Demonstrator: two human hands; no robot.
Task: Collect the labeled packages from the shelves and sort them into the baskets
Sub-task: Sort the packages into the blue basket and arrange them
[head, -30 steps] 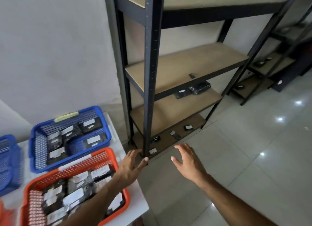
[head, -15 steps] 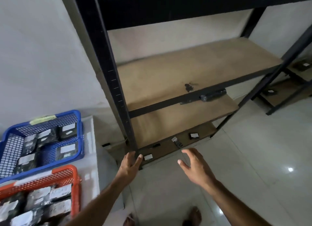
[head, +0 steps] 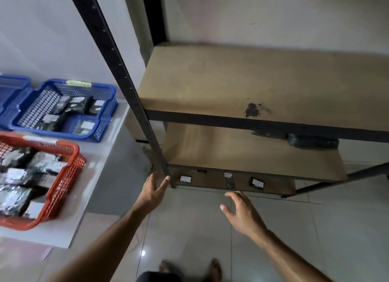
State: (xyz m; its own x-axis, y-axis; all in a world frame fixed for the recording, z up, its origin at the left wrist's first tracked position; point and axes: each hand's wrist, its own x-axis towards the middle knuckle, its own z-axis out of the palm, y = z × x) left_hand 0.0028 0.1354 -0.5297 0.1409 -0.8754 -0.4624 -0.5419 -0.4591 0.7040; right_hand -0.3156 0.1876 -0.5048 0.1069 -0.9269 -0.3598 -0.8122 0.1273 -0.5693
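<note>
Both arms reach out toward the rack, the black-framed shelf unit with wooden boards. The left hand is just beside the foot of the rack's front post, fingers straight and spread, grip wide and holding nothing; whether a fingertip touches the post is hard to tell. The right hand hovers over the tiled floor in front of the rack, fingers loosely spread, grip wide, also holding nothing.

On the rack's bottom board, three small packages lie in a row: a white-labeled one nearest the post, a dark slim one in the middle, and another labeled one beyond it. One board up, a dark wrapped bundle lies at the board's front edge, partly hidden by the beam above. The board above that shows a dark stain.

Left of the rack, a white table carries a blue basket and an orange basket, both holding labeled packages. A second blue basket sits farther from the rack, cut off at the edge.
</note>
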